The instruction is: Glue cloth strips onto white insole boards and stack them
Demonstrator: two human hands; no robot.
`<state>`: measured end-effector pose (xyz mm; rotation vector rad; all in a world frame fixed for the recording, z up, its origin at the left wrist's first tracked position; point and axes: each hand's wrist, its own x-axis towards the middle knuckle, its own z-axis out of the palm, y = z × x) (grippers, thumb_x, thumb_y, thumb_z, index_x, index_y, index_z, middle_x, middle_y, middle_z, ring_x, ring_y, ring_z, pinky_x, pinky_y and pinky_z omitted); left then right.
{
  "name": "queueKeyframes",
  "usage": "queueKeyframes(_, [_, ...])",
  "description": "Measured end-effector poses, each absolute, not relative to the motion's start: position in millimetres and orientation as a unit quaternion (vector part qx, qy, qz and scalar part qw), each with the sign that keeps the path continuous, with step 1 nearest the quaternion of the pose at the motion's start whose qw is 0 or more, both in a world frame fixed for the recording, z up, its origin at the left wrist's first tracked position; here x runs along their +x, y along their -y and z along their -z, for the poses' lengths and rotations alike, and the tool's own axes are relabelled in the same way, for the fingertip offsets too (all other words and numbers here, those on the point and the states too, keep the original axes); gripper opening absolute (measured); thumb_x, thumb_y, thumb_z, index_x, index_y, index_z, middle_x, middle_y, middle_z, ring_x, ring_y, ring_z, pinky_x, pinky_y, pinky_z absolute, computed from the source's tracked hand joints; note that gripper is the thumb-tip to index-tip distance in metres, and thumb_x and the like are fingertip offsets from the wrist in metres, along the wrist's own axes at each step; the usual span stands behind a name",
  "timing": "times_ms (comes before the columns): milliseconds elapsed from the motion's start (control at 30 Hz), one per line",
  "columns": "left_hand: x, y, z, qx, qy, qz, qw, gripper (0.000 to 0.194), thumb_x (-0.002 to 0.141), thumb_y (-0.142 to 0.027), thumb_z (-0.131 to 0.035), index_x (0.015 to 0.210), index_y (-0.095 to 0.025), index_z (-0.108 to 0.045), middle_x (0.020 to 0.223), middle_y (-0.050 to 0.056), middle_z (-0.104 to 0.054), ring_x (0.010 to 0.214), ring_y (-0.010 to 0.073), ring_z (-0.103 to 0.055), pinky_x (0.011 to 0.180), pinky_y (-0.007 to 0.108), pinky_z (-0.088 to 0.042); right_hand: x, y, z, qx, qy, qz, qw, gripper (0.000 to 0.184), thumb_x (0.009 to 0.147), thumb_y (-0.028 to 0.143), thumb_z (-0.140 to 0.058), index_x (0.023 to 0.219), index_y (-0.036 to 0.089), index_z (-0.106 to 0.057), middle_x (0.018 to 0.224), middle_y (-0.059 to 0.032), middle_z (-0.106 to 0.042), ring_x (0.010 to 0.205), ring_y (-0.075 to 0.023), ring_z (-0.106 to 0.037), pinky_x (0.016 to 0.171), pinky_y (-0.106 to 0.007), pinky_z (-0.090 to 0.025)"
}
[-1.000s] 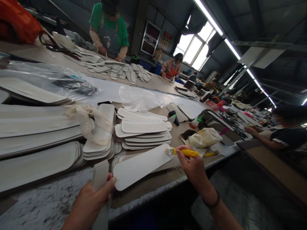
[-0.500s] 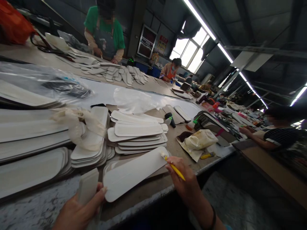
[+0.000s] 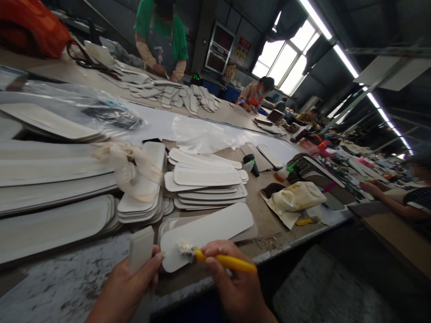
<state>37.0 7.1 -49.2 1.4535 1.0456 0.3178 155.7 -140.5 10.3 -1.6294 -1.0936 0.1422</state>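
My right hand (image 3: 235, 287) is closed round a yellow-handled brush (image 3: 225, 261). Its whitish bristles rest on the near end of a long white rounded panel (image 3: 208, 232) lying on the table near the front edge. My left hand (image 3: 129, 287) grips a narrow white strip (image 3: 140, 252) that stands upright, and its thumb touches the panel's near left end. Just beyond the panel sits a stack of similar white panels (image 3: 205, 186).
More white panel piles (image 3: 54, 197) and a cloth tie (image 3: 128, 168) fill the left. A pale plastic jug (image 3: 298, 196) lies at the right near the table edge (image 3: 296, 237). A person in green (image 3: 161, 38) works at the far side; another person's arm (image 3: 390, 197) is at the right.
My right hand has drawn the brush from the panel's far end back along it to the near end. The left hand has kept its grip on the strip.
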Motion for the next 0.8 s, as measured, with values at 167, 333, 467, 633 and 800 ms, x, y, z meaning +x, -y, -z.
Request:
queueKeyframes(167, [43.0,-3.9,40.1,0.587,-0.437,-0.125,0.670,0.036,0.061,-0.055,-0.062,0.070,-0.020,-0.061,0.044,-0.004,-0.054,0.047,0.0165,-0.051,0.050,0.027,-0.038,174.0,142.9,-7.8,-0.752,0.338,-0.058,0.562,0.014,0.089,0.029,-0.059,0.083,0.018,-0.066,0.069,-0.0014,-0.065,0.055,-0.0131,-0.063,0.052,-0.021,-0.053])
queueKeyframes(333, [44.5,-5.6,39.6,0.582,-0.437,-0.120,0.676,0.034,0.064,-0.053,-0.060,0.073,-0.020,-0.060,0.044,-0.005,-0.054,0.046,0.0157,-0.050,0.050,0.027,-0.038,176.0,145.1,-16.2,-0.771,0.359,0.018,0.525,0.013,0.089,0.026,-0.058,0.081,0.019,-0.066,0.073,-0.0028,-0.065,0.058,-0.0136,-0.062,0.054,-0.022,-0.053])
queueKeyframes(467, [45.3,-7.9,32.2,0.600,-0.434,-0.109,0.664,0.034,0.062,-0.054,-0.059,0.068,-0.020,-0.059,0.044,-0.005,-0.053,0.048,0.0159,-0.050,0.052,0.028,-0.038,166.3,134.4,-12.5,-0.752,0.378,-0.051,0.538,0.014,0.092,0.026,-0.054,0.084,0.019,-0.063,0.065,-0.0003,-0.062,0.055,-0.0137,-0.062,0.055,-0.023,-0.054])
queueKeyframes(633, [44.5,-11.9,30.2,0.616,-0.440,-0.098,0.646,0.038,0.062,-0.057,-0.057,0.071,-0.020,-0.061,0.046,-0.004,-0.054,0.050,0.0167,-0.051,0.055,0.029,-0.038,199.3,148.8,-5.4,-0.802,0.384,0.099,0.446,0.015,0.089,0.028,-0.056,0.083,0.017,-0.064,0.073,-0.0046,-0.066,0.058,-0.0159,-0.064,0.055,-0.025,-0.054])
queueKeyframes(800, [43.5,-13.3,34.7,0.616,-0.450,-0.094,0.640,0.044,0.060,-0.062,-0.057,0.071,-0.019,-0.062,0.046,-0.004,-0.054,0.050,0.0176,-0.052,0.054,0.029,-0.039,227.6,171.1,-11.1,-0.817,0.394,0.233,0.351,0.013,0.090,0.025,-0.055,0.085,0.016,-0.063,0.076,-0.0064,-0.066,0.072,-0.0192,-0.067,0.070,-0.030,-0.056])
